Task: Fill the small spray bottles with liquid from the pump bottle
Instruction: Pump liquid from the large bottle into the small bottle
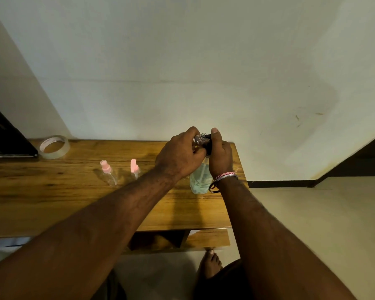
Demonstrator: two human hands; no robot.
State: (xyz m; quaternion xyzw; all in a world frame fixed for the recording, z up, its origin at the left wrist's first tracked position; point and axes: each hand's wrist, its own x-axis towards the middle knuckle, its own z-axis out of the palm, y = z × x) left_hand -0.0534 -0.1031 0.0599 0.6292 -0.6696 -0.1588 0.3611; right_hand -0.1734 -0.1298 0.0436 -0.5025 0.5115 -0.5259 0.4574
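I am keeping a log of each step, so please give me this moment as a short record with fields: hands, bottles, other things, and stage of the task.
left hand: holds small clear bottle, open neck held against the pump nozzle
right hand: on black pump head of pump bottle
pump bottle: on wooden table, pale green liquid inside
waiting bottles: two, with pink spray tops, on the table
other: tape roll at back left
stage: apparently filling first bottle

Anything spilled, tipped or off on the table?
No spill visible. One small spray bottle lies on its side on the table; another stands beside it. Left hand holds a third at the pump bottle.
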